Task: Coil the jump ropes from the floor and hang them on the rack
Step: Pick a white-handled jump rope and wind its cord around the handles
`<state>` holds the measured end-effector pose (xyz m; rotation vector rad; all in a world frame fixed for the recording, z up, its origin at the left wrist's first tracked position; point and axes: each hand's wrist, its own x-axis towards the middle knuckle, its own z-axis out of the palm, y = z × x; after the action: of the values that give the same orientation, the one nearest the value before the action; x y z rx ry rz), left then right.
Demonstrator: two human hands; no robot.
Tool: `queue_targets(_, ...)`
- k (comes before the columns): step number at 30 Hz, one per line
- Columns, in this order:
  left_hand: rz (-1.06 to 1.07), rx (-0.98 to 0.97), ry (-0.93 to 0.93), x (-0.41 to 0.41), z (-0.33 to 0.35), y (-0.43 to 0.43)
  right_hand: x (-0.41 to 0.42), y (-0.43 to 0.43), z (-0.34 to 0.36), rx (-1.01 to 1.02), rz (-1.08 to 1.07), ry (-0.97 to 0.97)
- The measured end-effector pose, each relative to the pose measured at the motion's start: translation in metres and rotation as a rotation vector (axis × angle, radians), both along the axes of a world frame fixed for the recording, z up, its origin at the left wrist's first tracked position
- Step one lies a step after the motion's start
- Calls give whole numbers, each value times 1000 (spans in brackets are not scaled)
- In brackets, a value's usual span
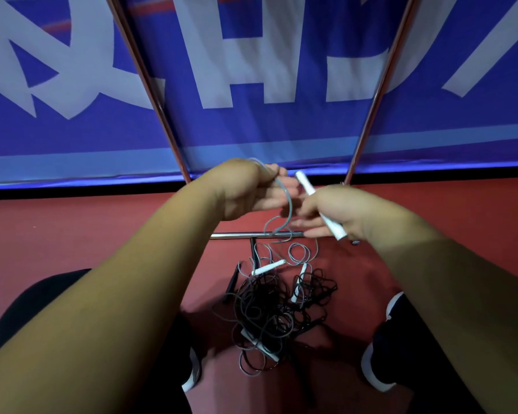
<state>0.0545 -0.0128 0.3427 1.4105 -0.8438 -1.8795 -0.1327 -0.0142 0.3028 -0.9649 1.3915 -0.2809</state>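
Observation:
My right hand (pixel 338 212) grips a white jump-rope handle (pixel 305 183), tilted up to the left. My left hand (pixel 248 189) holds the grey cord (pixel 289 209) of that rope; the cord loops over my fingers and hangs down. Below, on the red floor, lies a tangled pile of black and grey ropes (pixel 278 309) with several white handles (pixel 268 268) and a black handle (pixel 232 282). The metal rack's two slanted posts (pixel 162 115) rise in front of me, and its base bar (pixel 251 235) lies just under my hands.
A blue and white banner (pixel 266 85) covers the wall behind the rack. My two shoes (pixel 377 366) stand on either side of the rope pile. The red floor (pixel 72 228) stretches to the left and right.

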Motion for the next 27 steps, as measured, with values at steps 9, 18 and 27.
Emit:
queue_targets(9,489,38,344,13,-6,-14,6,11,4,-58,176,-161)
queue_targets(18,-315,-90,-430,15,-14,10,8,1,29,-228,-323,-475)
queue_targets(27,-468,-44,-244,26,-18,16,5,-13,17,-142,-474,-508)
